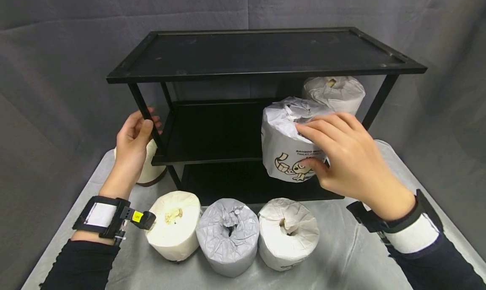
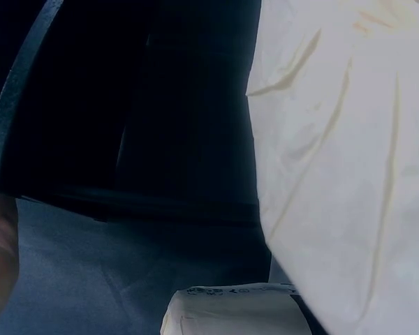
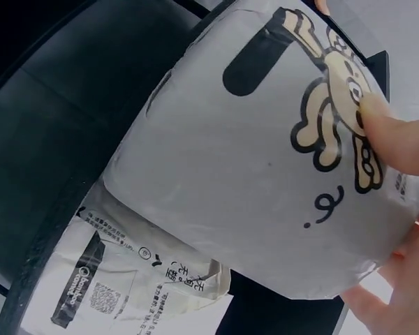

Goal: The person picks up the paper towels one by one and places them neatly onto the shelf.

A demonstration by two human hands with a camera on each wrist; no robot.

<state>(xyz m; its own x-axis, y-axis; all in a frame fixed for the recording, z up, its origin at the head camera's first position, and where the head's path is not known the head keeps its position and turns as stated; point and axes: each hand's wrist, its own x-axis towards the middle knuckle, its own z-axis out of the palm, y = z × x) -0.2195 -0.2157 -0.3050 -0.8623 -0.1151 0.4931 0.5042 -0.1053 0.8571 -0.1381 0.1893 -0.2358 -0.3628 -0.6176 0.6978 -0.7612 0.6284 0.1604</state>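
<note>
My right hand (image 1: pixel 345 155) grips a paper-wrapped toilet roll (image 1: pixel 281 151) with a cartoon print, its thumb on the printed side and its fingers over the top. That roll is tilted at the front of the black rack's (image 1: pixel 235 157) middle shelf, towards the right. In the right wrist view the thumb (image 3: pixel 398 143) presses on the cartoon. My left hand (image 1: pixel 130 140) holds the rack's front left post (image 1: pixel 140 100), thumb in front and fingers behind. Another wrapped roll (image 1: pixel 338 96) stands farther back on the middle shelf, partly hidden by the held one.
In front of the rack stand a cream roll (image 1: pixel 174 231), a greyish roll (image 1: pixel 228 239) and a white roll (image 1: pixel 288 235) in a row. Behind my left wrist another cream roll (image 1: pixel 152 167) is partly hidden. The rack's top panel (image 1: pixel 258 52) overhangs the middle shelf.
</note>
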